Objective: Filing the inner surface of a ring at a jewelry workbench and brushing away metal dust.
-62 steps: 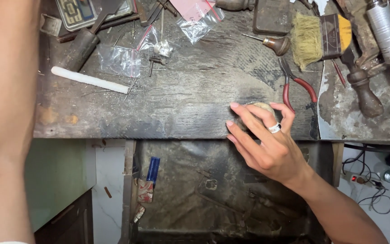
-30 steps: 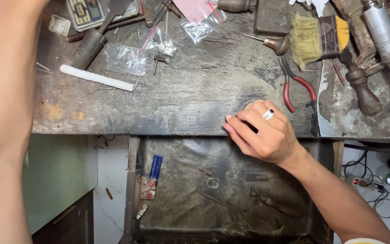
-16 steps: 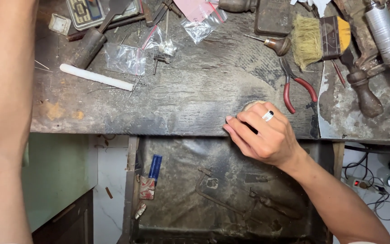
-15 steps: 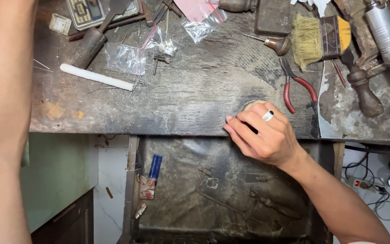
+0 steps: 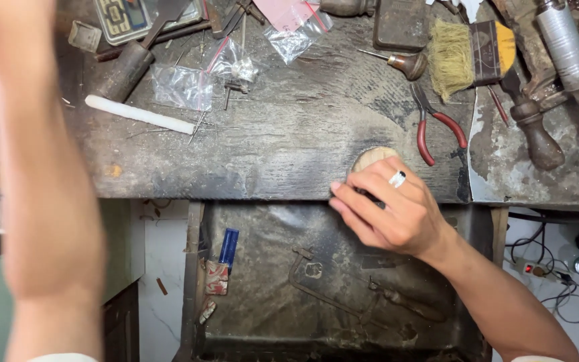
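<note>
Head view: right hand (image 5: 393, 214) clamps over a pale round block (image 5: 370, 158) at the bench's (image 5: 269, 147) near edge, steadying it, red pliers (image 5: 437, 127) just right; left hand's grip unseen

Bare bench top (image 5: 289, 144) lies open between white rod (image 5: 139, 114) and red-handled pliers (image 5: 437, 124).

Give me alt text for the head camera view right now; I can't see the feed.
The right hand, wearing a ring, cups a round pale wooden piece at the front edge of a dark, worn workbench. The left forearm reaches up out of frame, its hand unseen. Red-handled pliers, a brush and a white rod lie on the bench.
</note>
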